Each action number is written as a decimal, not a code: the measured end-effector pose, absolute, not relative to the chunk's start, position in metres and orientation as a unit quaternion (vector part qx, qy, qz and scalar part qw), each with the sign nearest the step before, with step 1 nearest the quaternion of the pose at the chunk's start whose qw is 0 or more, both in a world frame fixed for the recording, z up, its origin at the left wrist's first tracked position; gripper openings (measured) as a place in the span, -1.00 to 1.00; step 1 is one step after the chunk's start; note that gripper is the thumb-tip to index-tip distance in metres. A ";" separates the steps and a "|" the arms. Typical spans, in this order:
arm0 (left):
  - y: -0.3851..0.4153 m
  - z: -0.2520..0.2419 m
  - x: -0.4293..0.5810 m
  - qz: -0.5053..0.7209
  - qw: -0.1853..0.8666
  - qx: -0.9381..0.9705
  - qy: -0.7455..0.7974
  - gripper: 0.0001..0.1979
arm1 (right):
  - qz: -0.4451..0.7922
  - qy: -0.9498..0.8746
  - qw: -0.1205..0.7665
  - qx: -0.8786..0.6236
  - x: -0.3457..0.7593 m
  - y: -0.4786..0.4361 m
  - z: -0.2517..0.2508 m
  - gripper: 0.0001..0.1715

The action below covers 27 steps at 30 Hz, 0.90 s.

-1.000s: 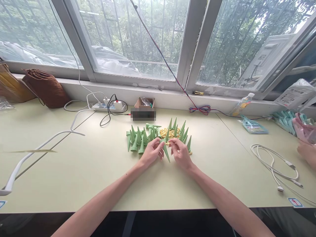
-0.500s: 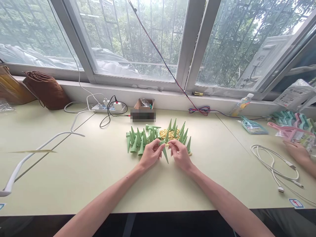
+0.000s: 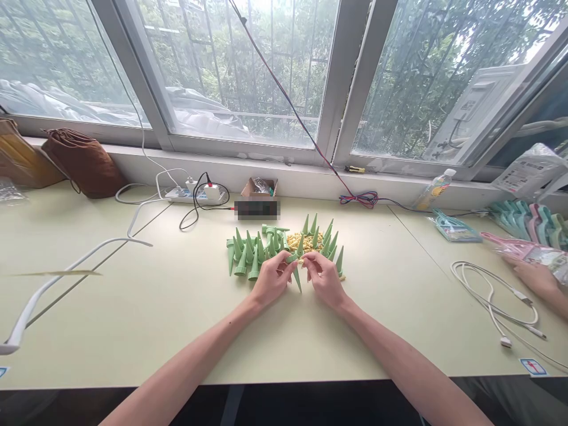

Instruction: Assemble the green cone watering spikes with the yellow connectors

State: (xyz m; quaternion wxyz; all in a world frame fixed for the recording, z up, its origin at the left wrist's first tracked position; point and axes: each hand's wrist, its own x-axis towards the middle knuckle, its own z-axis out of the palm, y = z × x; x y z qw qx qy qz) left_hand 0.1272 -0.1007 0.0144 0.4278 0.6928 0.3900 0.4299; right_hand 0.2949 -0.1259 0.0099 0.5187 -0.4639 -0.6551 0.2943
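My left hand [image 3: 271,278] is closed on a green plastic cone-shaped spike [image 3: 297,280], its tip pointing down toward me. Close beside it, my right hand [image 3: 326,279] pinches a small yellow piece [image 3: 301,261] at the spike's wide end. Whether the piece touches the spike I cannot tell. Just beyond my hands is a heap of small yellow pieces [image 3: 293,241]. More green spikes [image 3: 242,260] lie and stand to the left, and others [image 3: 332,241] stand upright on the right of the heap.
A small cardboard box [image 3: 248,188] and a power strip [image 3: 173,195] stand along the window side. On the right are a white cable [image 3: 490,296], a bottle [image 3: 437,188] and a co-worker's hand [image 3: 539,281] at a pink-handled item [image 3: 528,251] in clear wrapping.
The spike in my left hand has tilted slightly, its tip shifting a little left. The yellow piece shows more clearly at my right fingertips. At right, the co-worker's pink item has lowered.
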 end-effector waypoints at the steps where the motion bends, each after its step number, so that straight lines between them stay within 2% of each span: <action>1: -0.101 0.014 0.127 0.427 0.434 0.691 0.390 -0.71 | 0.296 -0.654 0.519 -0.463 0.295 -0.126 0.010 -0.72; 13: -0.095 0.012 0.127 0.415 0.538 0.638 0.363 -0.69 | 0.303 -0.649 0.528 -0.456 0.294 -0.127 0.010 -0.75; 27: -0.095 0.014 0.127 0.422 0.531 0.634 0.371 -0.71 | 0.276 -0.663 0.517 -0.466 0.295 -0.126 0.008 -0.76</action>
